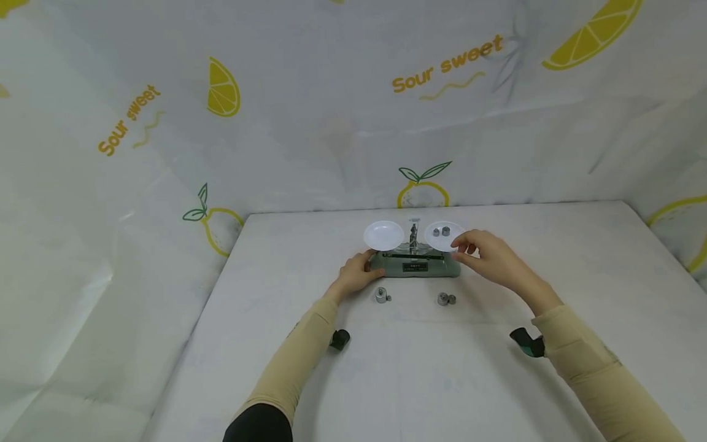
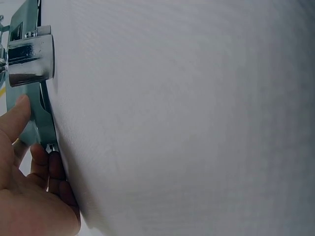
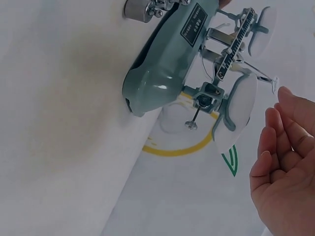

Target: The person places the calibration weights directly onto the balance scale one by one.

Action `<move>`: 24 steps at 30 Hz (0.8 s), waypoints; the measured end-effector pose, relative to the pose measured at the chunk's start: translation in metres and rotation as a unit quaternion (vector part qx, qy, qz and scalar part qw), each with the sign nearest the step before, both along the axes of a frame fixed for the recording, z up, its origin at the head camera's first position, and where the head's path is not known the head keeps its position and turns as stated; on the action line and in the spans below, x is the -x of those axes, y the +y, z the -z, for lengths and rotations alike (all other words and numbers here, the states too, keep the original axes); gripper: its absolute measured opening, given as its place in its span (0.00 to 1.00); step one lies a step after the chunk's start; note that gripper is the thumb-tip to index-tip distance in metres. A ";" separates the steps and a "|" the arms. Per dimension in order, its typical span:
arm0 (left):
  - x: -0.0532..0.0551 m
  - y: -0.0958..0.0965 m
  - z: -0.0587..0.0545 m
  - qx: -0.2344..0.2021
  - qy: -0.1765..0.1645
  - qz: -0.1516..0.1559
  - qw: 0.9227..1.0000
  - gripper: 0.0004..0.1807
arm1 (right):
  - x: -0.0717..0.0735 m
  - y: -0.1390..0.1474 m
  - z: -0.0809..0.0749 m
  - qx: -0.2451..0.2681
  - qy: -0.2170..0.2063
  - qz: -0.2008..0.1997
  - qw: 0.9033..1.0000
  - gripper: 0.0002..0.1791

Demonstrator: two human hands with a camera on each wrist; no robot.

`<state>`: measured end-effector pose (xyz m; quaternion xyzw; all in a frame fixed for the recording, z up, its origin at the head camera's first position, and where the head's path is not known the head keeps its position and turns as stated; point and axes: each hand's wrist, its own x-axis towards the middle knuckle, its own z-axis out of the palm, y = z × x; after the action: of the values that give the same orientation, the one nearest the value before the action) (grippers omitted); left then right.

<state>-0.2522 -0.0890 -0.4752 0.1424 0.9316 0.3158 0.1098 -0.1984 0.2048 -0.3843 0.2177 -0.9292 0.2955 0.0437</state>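
A table balance has a grey-green base [image 1: 422,267], a left pan [image 1: 383,236] and a right pan [image 1: 436,245], both white. Two small metal weights [image 1: 445,231] stand on the right pan; the right wrist view does not show them. My left hand [image 1: 355,274] grips the base's left end, its thumb [image 2: 18,114] on the front and its fingers around the end. At the right pan's outer edge hovers my right hand [image 1: 488,256]. Its fingers [image 3: 268,140] are loosely bent, thumb near the index finger, with nothing visible between them.
On the table [image 1: 409,368], in front of the balance, stand a larger weight [image 1: 381,295] with a tiny one [image 1: 389,298] on the left. Another weight [image 1: 443,299] and a smaller one [image 1: 452,299] are on the right. A lemon-print sheet [image 1: 309,123] hangs behind.
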 end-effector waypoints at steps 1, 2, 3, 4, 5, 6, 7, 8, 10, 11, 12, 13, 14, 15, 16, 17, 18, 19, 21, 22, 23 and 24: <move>0.000 0.000 0.000 0.001 -0.001 0.000 1.000 0.33 | -0.003 0.000 0.001 -0.001 -0.003 -0.002 1.000 0.10; 0.000 0.000 0.000 0.003 -0.001 -0.001 1.000 0.33 | -0.005 0.001 0.002 0.000 -0.006 -0.005 1.000 0.10; -0.001 0.001 -0.001 0.003 -0.001 -0.001 1.000 0.33 | -0.007 0.001 0.003 -0.001 -0.007 -0.008 1.000 0.10; -0.001 0.001 -0.001 0.003 -0.002 -0.001 1.000 0.33 | -0.008 0.002 0.004 -0.001 -0.009 -0.011 1.000 0.10; -0.001 0.001 -0.001 0.003 -0.002 -0.002 1.000 0.33 | -0.010 0.002 0.006 0.001 -0.012 -0.013 1.000 0.10; -0.001 0.001 -0.001 0.004 -0.002 -0.002 1.000 0.33 | -0.011 0.002 0.007 0.001 -0.015 -0.015 1.000 0.11; -0.001 0.000 -0.001 0.004 -0.002 -0.002 1.000 0.33 | -0.012 0.002 0.009 0.003 -0.017 -0.017 1.000 0.11; -0.001 0.000 -0.001 0.004 -0.002 -0.003 1.000 0.33 | -0.013 0.002 0.011 0.004 -0.020 -0.019 1.000 0.11; -0.001 0.000 -0.001 0.003 -0.001 -0.003 1.000 0.33 | -0.014 0.002 0.016 0.004 -0.024 -0.023 0.999 0.11; -0.001 0.000 -0.001 0.004 0.000 -0.003 1.000 0.33 | -0.014 0.002 0.018 0.005 -0.025 -0.025 0.999 0.10; -0.001 0.000 -0.001 0.004 0.000 -0.003 1.000 0.33 | -0.014 0.002 0.021 0.004 -0.026 -0.027 0.999 0.10; -0.001 0.000 -0.001 0.003 -0.001 -0.003 1.000 0.33 | -0.015 0.002 0.023 0.005 -0.027 -0.029 0.999 0.10; -0.001 0.000 -0.001 0.002 -0.002 -0.004 1.000 0.33 | -0.015 0.002 0.025 0.005 -0.029 -0.032 0.999 0.10; -0.001 0.000 -0.001 0.003 -0.002 -0.003 1.000 0.33 | -0.015 0.002 0.027 0.005 -0.031 -0.034 0.999 0.10; -0.001 0.000 0.000 0.004 -0.003 -0.003 1.000 0.33 | -0.016 0.002 0.029 0.006 -0.034 -0.036 0.999 0.10; -0.001 0.001 0.000 0.005 -0.003 -0.003 1.000 0.33 | -0.016 0.001 0.031 0.007 -0.038 -0.038 0.999 0.10; -0.001 0.001 0.000 0.004 -0.003 -0.003 1.000 0.33 | -0.017 0.001 0.033 0.005 -0.042 -0.039 0.998 0.11; -0.001 0.001 0.000 0.004 -0.002 -0.002 1.000 0.33 | -0.017 0.001 0.034 0.004 -0.048 -0.040 0.998 0.11; -0.001 0.001 0.000 0.004 -0.001 -0.002 1.000 0.33 | -0.018 0.001 0.037 0.001 -0.061 -0.042 0.997 0.11; -0.002 0.001 0.000 0.005 -0.001 -0.002 1.000 0.33 | -0.019 0.001 0.038 0.000 -0.067 -0.044 0.997 0.11; -0.002 0.001 -0.001 0.004 -0.001 -0.002 1.000 0.33 | -0.019 0.001 0.040 -0.003 -0.072 -0.045 0.996 0.11; -0.002 0.001 -0.001 0.005 -0.003 -0.002 1.000 0.33 | -0.019 0.001 0.041 -0.004 -0.079 -0.046 0.996 0.11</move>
<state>-0.2499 -0.0883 -0.4744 0.1392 0.9331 0.3118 0.1124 -0.1791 0.2063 -0.4257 0.2368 -0.9199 0.3095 -0.0443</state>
